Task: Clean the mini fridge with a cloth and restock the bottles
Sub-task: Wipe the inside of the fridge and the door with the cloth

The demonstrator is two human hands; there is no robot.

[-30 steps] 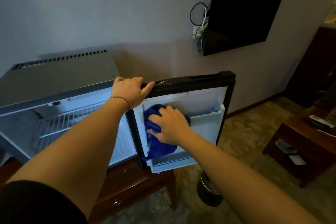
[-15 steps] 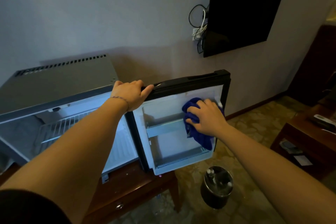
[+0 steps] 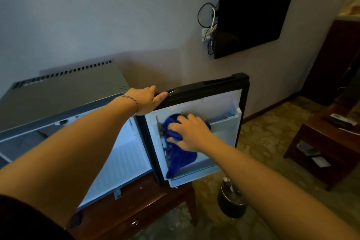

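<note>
While a dark bin [image 3: 231, 202] waits on the patterned floor below, the right hand [image 3: 190, 133] presses a blue cloth [image 3: 178, 154] flat against the inner lining of the open fridge door [image 3: 220, 103] — fingers spread wide over the fabric, its loose end hanging down to the lower door shelf. Half a second ago that hand was working the far, outer edge of the door; now it has swept back to the hinge side, so the wiping runs in passes across the door's lining. The left hand [image 3: 146, 99] stays curled over the door's top edge, steadying it. Beyond, the mini fridge [image 3: 64, 87] stands open on a wooden table [image 3: 136, 212], its lit cavity showing no bottles — restocking looks some way off. A dark television [image 3: 251, 15] hangs on the wall behind.
</note>
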